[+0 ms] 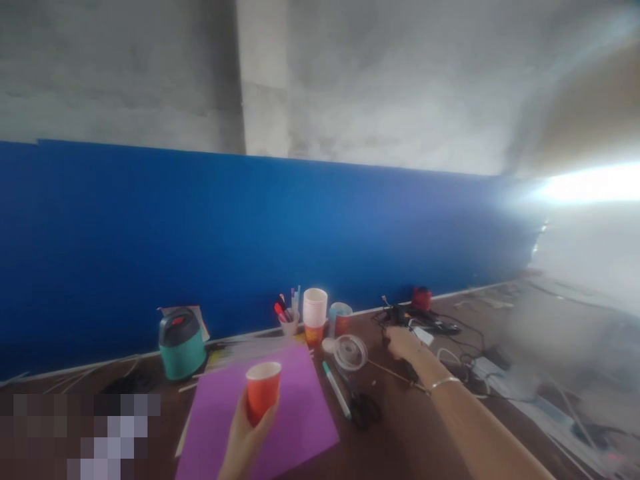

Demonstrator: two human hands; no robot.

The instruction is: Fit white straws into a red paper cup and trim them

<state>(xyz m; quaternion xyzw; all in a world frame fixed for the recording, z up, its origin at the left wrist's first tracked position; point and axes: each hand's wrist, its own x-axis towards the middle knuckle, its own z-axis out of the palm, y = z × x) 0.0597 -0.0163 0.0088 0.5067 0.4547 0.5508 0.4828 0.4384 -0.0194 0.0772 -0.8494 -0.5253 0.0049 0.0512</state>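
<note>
An orange paper cup [263,393] with a white rim is upright in my left hand [249,421], above a purple sheet [300,427]. My fingers wrap round its lower part. My right hand [404,343] reaches out to the right, among black cables [395,316] and beside a small white object [423,334]. Its fingers are blurred, and whether they grip anything is unclear. A stack of paper cups [315,313] stands behind the sheet. Right of the sheet lie a roll of clear tape [351,352], a green-capped marker [337,390] and black-handled scissors [364,408].
A teal and black container [183,347] stands at the left. A pen cup [289,324] and another cup [343,319] flank the stack. Behind the table [405,440] rises a blue partition [250,240]. A red object [421,298] and tangled cables are at the right.
</note>
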